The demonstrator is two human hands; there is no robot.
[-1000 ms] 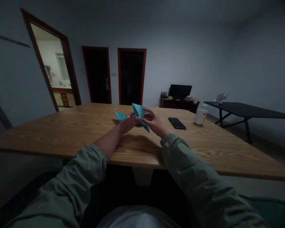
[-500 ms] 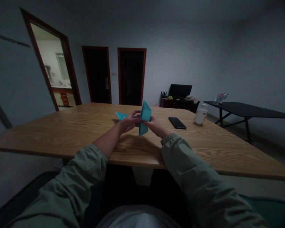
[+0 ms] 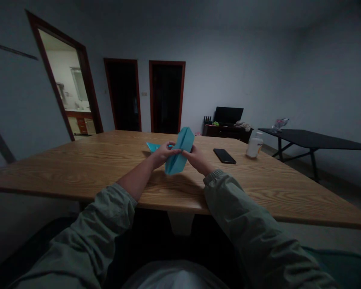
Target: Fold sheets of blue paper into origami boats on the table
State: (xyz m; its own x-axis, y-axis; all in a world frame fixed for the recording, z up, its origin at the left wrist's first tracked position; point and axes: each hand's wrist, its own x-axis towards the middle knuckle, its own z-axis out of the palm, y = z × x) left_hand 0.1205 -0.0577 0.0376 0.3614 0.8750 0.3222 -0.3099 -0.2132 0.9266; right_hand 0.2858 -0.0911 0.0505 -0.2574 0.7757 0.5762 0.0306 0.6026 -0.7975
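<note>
A folded sheet of blue paper is held up above the wooden table, tilted, with a crease running along its middle. My left hand grips its left edge, the thumb lying near the crease. On the other side my right hand pinches the right edge, its thumb also by the crease and its other fingers hidden behind the paper. Behind my left hand, a second blue folded paper piece rests on the table, partly covered by the hand.
On the wooden table, a black phone lies to the right, with a white bottle beyond it. Farther off are a black table and a dark cabinet bearing a screen.
The blue paper was folded narrow and seen almost edge-on; now it is opened out along the crease and tilted, its lower end farther left. The hands have barely moved.
</note>
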